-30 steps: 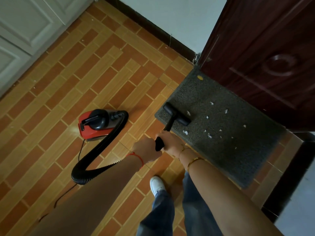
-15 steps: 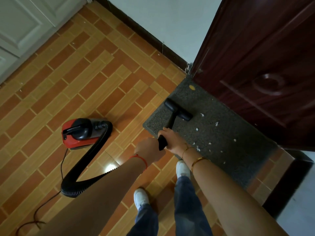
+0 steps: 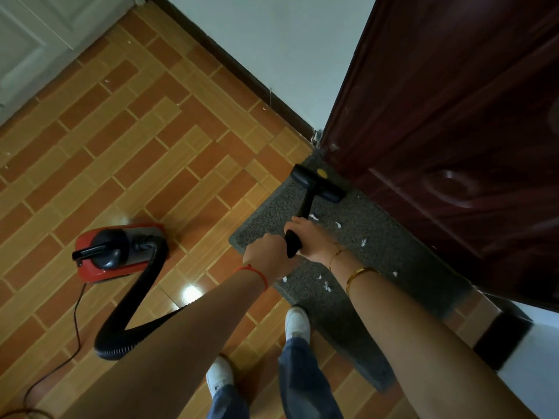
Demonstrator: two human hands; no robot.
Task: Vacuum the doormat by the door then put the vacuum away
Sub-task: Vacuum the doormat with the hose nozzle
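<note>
Brick-pattern tiled floor [image 3: 127, 152] in orange and tan, glare spot shining near the middle. On it sits the red canister vacuum [image 3: 116, 252], its black hose [image 3: 133, 316] looping across the tiles, thin power cord [image 3: 77, 322] trailing off toward the bottom-left corner. Grey doormat [image 3: 375, 267] lies flat against the dark door, white scraps [image 3: 326, 287] scattered over it, the black floor nozzle [image 3: 317, 183] resting on its far end. Two white sneakers [image 3: 298, 323] planted at the mat's near edge.

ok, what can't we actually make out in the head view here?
- Hose: its run to the wand passes behind the left forearm.
- Left hand: seen from the back, so its grip on the wand is unclear.
- Power cord: leaves the bottom-left edge.
- Doormat: partly covered by arms.
</note>
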